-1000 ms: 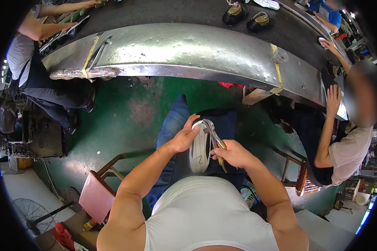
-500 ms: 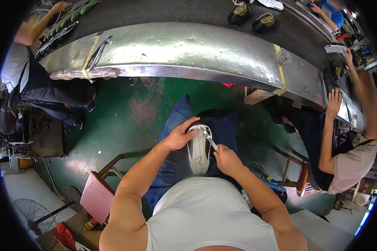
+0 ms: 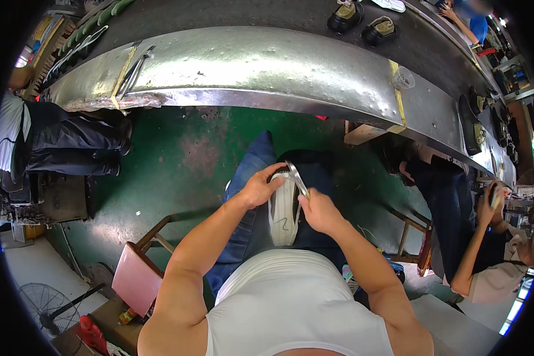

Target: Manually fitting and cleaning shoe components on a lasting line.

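Pincers (image 3: 298,180) shifted farther out, shoe (image 3: 283,210) against left hand (image 3: 260,188)

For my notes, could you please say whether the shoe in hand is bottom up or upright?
The shoe is bottom up: its pale underside, marked with a dark squiggle, faces up, and the left hand holds it.

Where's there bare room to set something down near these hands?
Mostly bare: the metal ledge, between the dark tool and right yellow tape; behind it, the belt, between green pieces and black shoes.
Crowded: the lap, with left hand, white-soled shoe, silver tool and right hand.
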